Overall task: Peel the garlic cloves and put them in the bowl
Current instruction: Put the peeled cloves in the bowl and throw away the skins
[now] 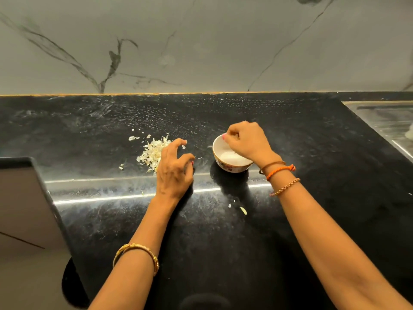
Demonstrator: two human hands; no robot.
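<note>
Head view: my right hand (244,140) over bowl (218,157), fingers curled, clove unseen, can't tell if holding. Left hand (174,168) loosely curled, empty, peel pile (153,153) at its 10 o'clock on tabletop (312,153).

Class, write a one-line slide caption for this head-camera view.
Right hand with curled fingers over small white floral bowl; left hand beside pale garlic-skin pile on black countertop.

Peel pile (153,154) on counter (312,175) left of bowl (225,165), sink (388,124) far right, wall behind.
</note>
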